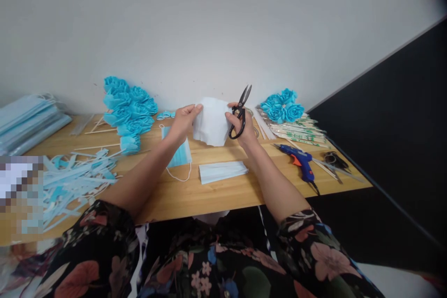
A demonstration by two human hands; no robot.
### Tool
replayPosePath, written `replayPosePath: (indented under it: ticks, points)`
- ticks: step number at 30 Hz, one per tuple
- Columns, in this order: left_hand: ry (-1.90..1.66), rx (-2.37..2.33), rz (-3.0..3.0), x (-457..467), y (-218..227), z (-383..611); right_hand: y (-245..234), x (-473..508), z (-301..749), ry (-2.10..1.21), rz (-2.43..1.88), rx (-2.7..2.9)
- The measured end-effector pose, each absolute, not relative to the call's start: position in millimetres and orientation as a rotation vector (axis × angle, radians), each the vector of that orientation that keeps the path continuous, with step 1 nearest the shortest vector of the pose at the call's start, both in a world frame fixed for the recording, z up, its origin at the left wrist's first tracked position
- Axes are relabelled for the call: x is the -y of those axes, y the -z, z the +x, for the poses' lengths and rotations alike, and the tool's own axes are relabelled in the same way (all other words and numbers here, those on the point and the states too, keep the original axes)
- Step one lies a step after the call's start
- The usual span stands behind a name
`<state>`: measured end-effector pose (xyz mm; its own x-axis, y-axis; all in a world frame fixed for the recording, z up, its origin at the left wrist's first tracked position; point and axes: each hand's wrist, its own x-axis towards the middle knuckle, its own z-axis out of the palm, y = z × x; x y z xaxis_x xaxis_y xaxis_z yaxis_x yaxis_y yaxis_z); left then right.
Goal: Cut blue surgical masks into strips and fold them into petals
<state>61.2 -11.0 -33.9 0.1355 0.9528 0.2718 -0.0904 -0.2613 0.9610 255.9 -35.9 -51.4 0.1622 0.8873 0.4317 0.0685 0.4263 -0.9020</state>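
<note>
Between my hands a white, cloth-like sheet with uneven edges is held up above the table. My left hand pinches its left edge between thumb and fingers. On the right edge, my right hand grips the sheet and also carries black-handled scissors, their blades slightly apart and pointing up. Below the sheet lies a folded pale strip of mask material. A blue face mask with ear loops rests under my left forearm.
Blue flowers on sticks stand at the left, above cut strips. Stacked masks sit far left. At right are more blue flowers, wrapped sticks, a blue glue gun and a dark tool near the table edge.
</note>
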Motion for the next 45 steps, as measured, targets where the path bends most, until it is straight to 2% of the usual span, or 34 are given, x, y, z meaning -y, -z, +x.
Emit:
replayPosePath:
  ticks: [8,17,22,25,31,37,45]
  points:
    - [-1.421,-0.995,1.289,17,31,65,50,37,253,-0.733,-1.027,1.259]
    - [-1.621,-1.016,1.243,11,35,66,50,40,250,-1.036,-1.002,1.362]
    - [-1.671,-1.015,1.278,3,40,60,50,39,251,-0.950,-1.016,1.394]
    - [-1.587,-0.966,1.228,1,43,59,51,39,251,-0.902,-1.042,1.407]
    - [-1.126,-0.669,1.174,2,47,66,51,35,257,-0.753,-1.081,1.331]
    - [-0.906,-0.712,1.349,8,47,60,51,32,263,-0.713,-1.087,1.277]
    - [-0.989,-0.745,1.417,4,50,57,53,32,261,-0.848,-1.066,1.265]
